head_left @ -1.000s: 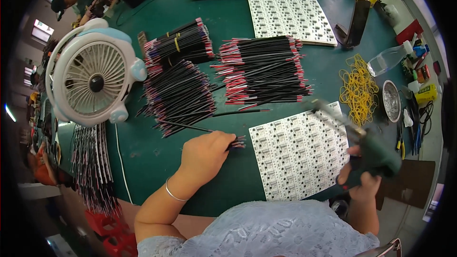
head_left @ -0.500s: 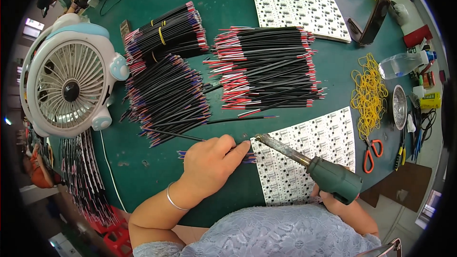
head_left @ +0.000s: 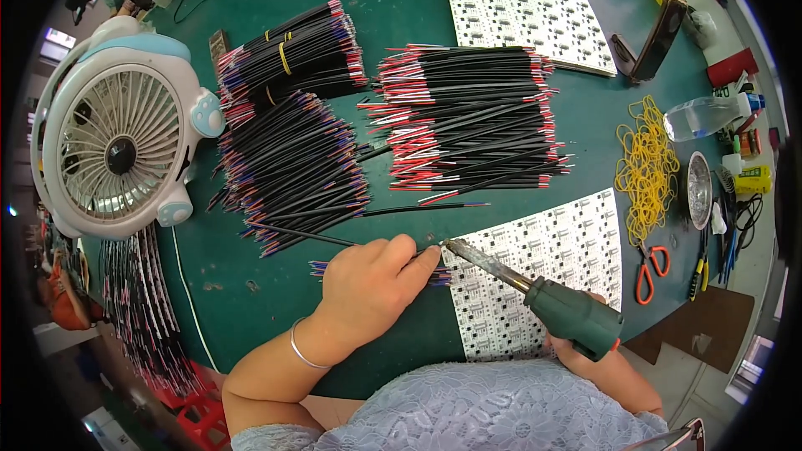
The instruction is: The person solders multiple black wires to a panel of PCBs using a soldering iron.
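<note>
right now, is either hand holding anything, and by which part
Right hand holds the soldering iron by its handle. Left hand covers wires; any grip is hidden.

Wears lt. blue lace top (head_left: 480,407) w/ silver bangle (head_left: 293,341).

Green table (head_left: 225,267) is carrying tied blk wires (head_left: 305,58) & loose wires (head_left: 288,167) on L, red-tipped wires (head_left: 468,121) ctr; white circuit board (head_left: 560,242) is lying nr front, board stack (head_left: 526,12) at back; rubber bands (head_left: 647,154), scissors (head_left: 647,259), metal bowl (head_left: 698,192) & bottle (head_left: 706,119) are sitting on R.
</note>
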Tool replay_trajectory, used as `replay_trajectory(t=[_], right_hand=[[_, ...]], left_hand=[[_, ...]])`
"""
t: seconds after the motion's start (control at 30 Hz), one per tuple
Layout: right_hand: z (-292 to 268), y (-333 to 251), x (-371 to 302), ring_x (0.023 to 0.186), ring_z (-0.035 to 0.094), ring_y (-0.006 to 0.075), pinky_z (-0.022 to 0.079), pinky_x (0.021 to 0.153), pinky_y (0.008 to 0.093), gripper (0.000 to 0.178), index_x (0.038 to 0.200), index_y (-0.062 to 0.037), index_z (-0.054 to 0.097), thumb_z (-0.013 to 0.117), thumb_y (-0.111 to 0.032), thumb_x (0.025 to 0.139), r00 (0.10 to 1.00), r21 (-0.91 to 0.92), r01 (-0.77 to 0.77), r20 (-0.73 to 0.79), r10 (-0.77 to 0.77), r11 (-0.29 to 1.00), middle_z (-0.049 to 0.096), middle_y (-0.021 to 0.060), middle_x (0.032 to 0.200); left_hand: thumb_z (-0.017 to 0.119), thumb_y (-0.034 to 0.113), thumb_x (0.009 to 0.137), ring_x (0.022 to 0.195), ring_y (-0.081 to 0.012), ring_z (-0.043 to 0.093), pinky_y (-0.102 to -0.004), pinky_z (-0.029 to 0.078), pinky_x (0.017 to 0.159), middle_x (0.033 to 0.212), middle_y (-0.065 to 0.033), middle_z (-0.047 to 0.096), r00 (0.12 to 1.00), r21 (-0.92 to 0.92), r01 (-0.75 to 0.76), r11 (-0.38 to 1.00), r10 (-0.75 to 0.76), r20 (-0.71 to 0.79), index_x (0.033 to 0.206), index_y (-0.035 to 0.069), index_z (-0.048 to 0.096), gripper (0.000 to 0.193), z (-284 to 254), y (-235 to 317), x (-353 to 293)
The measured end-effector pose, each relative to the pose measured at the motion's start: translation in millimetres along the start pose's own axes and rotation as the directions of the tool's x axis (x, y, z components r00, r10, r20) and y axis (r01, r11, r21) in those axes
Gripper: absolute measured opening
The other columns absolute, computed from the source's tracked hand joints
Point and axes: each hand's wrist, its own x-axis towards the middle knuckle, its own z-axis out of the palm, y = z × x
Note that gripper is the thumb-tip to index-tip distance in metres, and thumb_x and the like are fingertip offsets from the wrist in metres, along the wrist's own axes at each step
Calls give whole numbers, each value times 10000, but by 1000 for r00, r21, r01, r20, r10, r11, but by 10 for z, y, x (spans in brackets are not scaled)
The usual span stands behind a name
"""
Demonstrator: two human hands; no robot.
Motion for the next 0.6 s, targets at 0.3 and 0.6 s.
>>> replay_trajectory(t=[0.3,0.6], right_hand=[[-172,-112,66,856,637,257,508,767,333,317,1002,-77,641,667,-125,690,998,-206,54,56,-43,977,652,81,975],[-191,50,-14,914,639,269,488,793,364,298,986,-80,659,640,-80,689,998,37,-57,22,56,998,663,90,1000]], left_hand=[[629,117,685,561,-141,509,-279,402,447,696,7,481,1000,14,14,1000,-14,11,902,147,690,228,-30,6,23],[634,103,690,570,-158,541,-283,425,460,758,0,539,999,-98,46,994,-46,1,892,147,690,214,-14,-19,27]])
